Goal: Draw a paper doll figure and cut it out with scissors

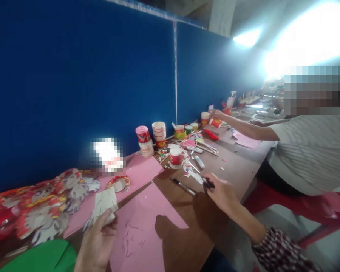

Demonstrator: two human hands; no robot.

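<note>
My left hand point(98, 236) is closed on a piece of white paper point(105, 204) with faint drawn lines, held above a pink sheet point(147, 226) that has dark pen strokes on it. Black-handled scissors point(208, 184) are in my right hand point(222, 192), over the brown tabletop. Their blades point away from me, toward small printed paper scraps point(192, 173). A black pen point(183, 186) lies between my hands, nearer the right one. Left of my left hand are several cut-out paper figures point(76, 189) in white, red and yellow.
Stacked paper cups point(158, 134), a red-and-white cup point(176, 156) and a glue stick point(199, 161) stand or lie toward the blue partition point(102, 75). A green sheet point(42, 258) is at front left. At right, a person in a striped top point(311, 147) reaches across the table.
</note>
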